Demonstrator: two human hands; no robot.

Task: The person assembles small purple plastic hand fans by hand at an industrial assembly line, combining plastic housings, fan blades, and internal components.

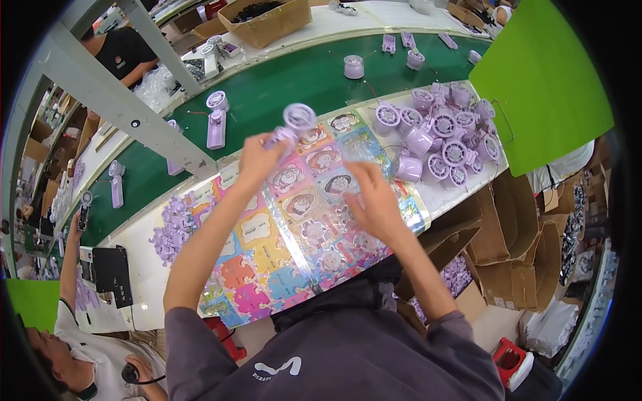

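Note:
My left hand (261, 157) is raised over the table and grips a purple handheld fan (294, 121) by its handle, the round head pointing away. My right hand (374, 194) rests with fingers spread on a glossy sheet of colourful cartoon stickers (294, 234) that covers the white table in front of me. Whether it pinches a sticker I cannot tell.
A heap of purple fan heads (441, 137) lies at the right end of the table. Small purple parts (172, 224) are piled on the left. Finished fans ride on the green conveyor belt (294, 80). Cardboard boxes (508, 247) stand right; other people work at left.

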